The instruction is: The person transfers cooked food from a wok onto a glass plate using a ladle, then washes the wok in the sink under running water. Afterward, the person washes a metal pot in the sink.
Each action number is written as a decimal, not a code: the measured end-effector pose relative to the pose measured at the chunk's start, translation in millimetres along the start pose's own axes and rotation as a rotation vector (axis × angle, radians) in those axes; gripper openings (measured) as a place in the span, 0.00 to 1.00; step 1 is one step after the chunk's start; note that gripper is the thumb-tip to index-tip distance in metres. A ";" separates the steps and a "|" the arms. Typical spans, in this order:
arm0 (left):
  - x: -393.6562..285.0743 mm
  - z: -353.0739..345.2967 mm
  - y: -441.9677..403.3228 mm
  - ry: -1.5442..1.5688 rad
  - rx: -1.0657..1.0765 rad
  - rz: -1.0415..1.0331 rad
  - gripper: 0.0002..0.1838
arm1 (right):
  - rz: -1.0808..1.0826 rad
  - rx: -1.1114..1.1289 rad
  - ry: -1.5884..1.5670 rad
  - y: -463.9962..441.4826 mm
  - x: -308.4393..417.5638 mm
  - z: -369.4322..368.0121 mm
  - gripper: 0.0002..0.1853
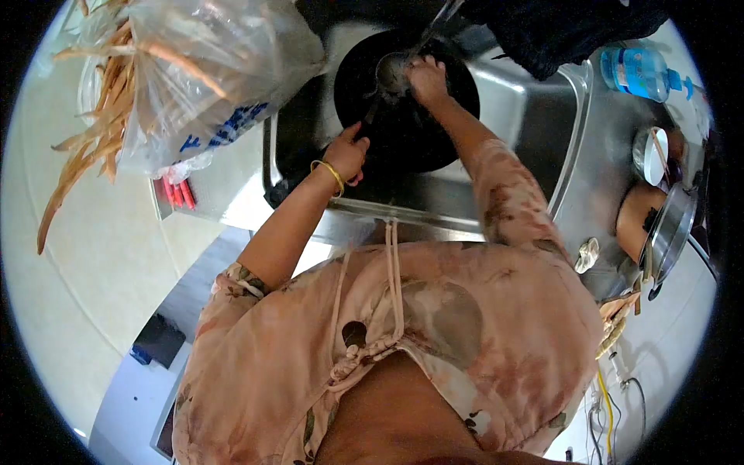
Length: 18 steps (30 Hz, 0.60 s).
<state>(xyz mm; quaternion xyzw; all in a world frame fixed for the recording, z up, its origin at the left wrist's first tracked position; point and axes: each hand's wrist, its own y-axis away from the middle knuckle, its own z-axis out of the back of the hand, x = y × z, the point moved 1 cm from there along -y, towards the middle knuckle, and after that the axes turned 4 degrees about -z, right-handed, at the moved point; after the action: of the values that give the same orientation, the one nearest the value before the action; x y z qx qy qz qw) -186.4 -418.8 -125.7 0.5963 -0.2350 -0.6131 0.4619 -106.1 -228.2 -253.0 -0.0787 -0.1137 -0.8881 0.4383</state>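
A round dark wok [434,143] sits in the metal sink [535,101]. Over it is a ladle [391,74] with a rounded head and a dark handle slanting down to the left. My left hand [346,157], with a yellow bracelet at the wrist, is closed around that handle. Beside the ladle's head, my right hand [428,80] has its fingers curled in; whatever they may hold is hidden. The faucet [442,22] reaches in from above, its end close to the ladle's head.
A plastic bag [225,77] with long dry brown strips [108,116] lies left of the sink. Dark cloth [570,31] hangs at the upper right. Further right are a blue bottle [635,74], a white bowl [652,155] and a metal pot [673,232].
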 end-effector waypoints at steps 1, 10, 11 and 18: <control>-4.1 -3.2 -0.8 0.002 0.013 0.002 0.28 | -0.092 -0.069 -0.159 -11.1 -2.7 -14.8 0.13; -5.9 -7.4 -1.8 -0.035 0.029 0.049 0.28 | -0.250 0.137 -0.343 -34.0 1.8 -50.1 0.09; -7.5 -12.7 -1.5 -0.038 0.017 0.058 0.28 | -0.376 0.123 -0.350 -45.2 8.1 -58.8 0.10; -1.3 -8.2 -14.5 -0.083 0.024 0.073 0.28 | 0.010 -0.141 -0.267 -17.4 -11.6 -57.3 0.10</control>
<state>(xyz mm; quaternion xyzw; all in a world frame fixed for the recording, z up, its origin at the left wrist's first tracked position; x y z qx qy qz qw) -183.0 -408.8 -138.6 0.5669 -0.2826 -0.6174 0.4666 -115.3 -224.7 -313.2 -0.2275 -0.1078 -0.8733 0.4171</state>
